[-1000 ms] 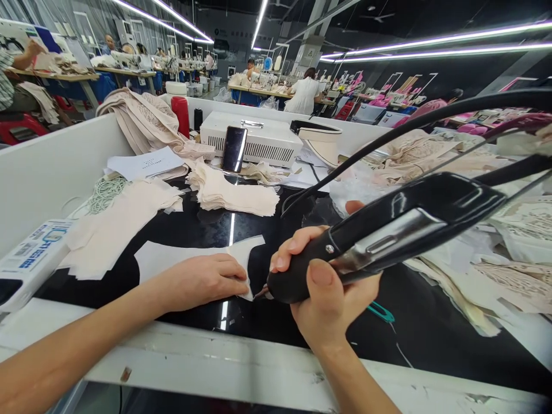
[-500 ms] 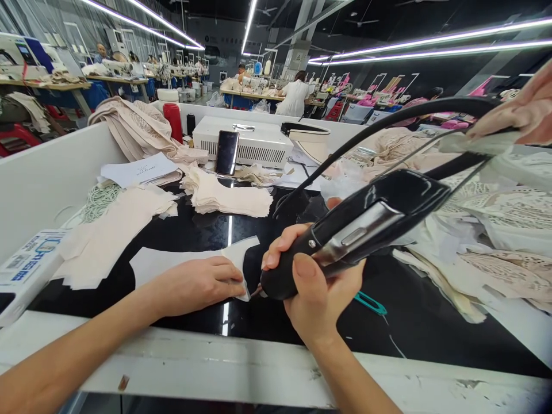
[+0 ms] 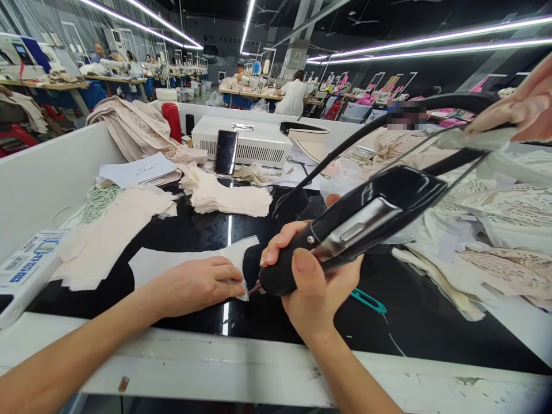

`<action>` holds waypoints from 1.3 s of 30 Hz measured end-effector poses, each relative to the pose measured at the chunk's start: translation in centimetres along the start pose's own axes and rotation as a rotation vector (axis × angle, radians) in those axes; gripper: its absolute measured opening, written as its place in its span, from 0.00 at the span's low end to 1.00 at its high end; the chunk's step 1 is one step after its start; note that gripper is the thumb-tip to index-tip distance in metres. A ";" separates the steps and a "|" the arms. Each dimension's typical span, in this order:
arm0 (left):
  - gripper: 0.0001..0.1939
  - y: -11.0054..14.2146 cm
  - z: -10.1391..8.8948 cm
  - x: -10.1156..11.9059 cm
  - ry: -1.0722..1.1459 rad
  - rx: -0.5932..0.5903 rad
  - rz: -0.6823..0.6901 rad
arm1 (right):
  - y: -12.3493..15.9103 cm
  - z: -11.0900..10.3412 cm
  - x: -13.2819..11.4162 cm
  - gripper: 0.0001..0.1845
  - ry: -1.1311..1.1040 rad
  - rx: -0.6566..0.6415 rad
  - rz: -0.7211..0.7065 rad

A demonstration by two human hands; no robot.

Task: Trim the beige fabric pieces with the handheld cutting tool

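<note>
In my right hand (image 3: 321, 287) is a black corded handheld tool (image 3: 362, 224) with a silver lever along its side, fingers and thumb wrapped round its rounded lower end. The tool slants up to the right, and its small tip points left at the fabric's edge; whether it touches is hard to tell. My left hand (image 3: 204, 284) grips the right end of a pale fabric piece (image 3: 172, 259) lying on the black tabletop, fingers bent at its edge. The fingertips are close to the tool's tip. Part of the fabric is hidden beneath this hand.
Stacked beige fabric pieces (image 3: 228, 195) lie behind the hands, with a phone (image 3: 226, 152) leaning on a vented white box (image 3: 259, 146). Lace pieces (image 3: 504, 218) pile up at right. A teal tool (image 3: 368, 301) lies right of my wrist. The cable (image 3: 332, 155) arches overhead.
The tool and my right hand have shifted very slightly left and up. My left hand stays on the fabric.
</note>
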State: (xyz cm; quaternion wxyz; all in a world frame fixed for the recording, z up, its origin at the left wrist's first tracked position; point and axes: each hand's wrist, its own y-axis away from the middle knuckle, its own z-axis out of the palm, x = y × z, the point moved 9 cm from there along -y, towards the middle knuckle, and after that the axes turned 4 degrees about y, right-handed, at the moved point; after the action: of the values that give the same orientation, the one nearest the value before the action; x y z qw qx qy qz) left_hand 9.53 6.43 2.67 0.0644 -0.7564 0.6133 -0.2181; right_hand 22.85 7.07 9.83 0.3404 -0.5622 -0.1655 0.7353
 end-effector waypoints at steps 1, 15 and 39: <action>0.13 0.0 0.0 0.0 -0.002 0.001 0.002 | 0.1 0.0 0.1 0.22 -0.001 0.000 0.005; 0.12 0.1 0.0 -0.1 -0.014 -0.004 -0.001 | 0.2 0.1 0.2 0.23 -0.029 0.011 0.018; 0.13 -0.1 -0.7 0.1 0.234 0.007 -0.071 | 1.6 0.3 -0.9 0.22 0.005 -0.068 0.075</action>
State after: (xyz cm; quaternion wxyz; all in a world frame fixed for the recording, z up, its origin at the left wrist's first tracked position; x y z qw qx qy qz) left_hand 9.34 6.41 3.32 -0.0126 -0.7469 0.5887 -0.3090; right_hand 22.18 5.36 9.59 0.2939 -0.5810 -0.1685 0.7401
